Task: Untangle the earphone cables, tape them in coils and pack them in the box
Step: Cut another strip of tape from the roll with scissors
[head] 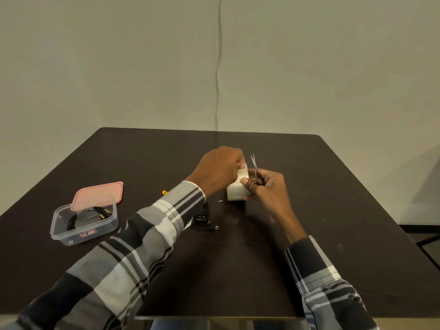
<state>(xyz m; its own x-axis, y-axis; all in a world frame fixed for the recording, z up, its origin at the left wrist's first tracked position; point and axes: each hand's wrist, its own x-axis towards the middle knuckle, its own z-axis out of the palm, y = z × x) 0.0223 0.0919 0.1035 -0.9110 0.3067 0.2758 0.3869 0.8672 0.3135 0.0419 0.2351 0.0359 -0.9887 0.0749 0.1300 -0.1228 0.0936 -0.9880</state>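
A white tape roll (236,191) stands on edge on the dark table (333,210). My left hand (217,171) pinches the tape's free end at the top of the roll. My right hand (266,186) holds small metal scissors (254,166), blades pointing up, while its thumb rests on the roll. A black earphone cable (204,221) lies on the table beneath my left forearm, partly hidden by the sleeve. A clear plastic box (83,222) at the left holds a coiled black cable (88,216).
A pink lid (98,194) leans on the box's far rim. A small yellow object (164,192) lies near my left sleeve. A thin cord (217,67) hangs down the wall behind the table.
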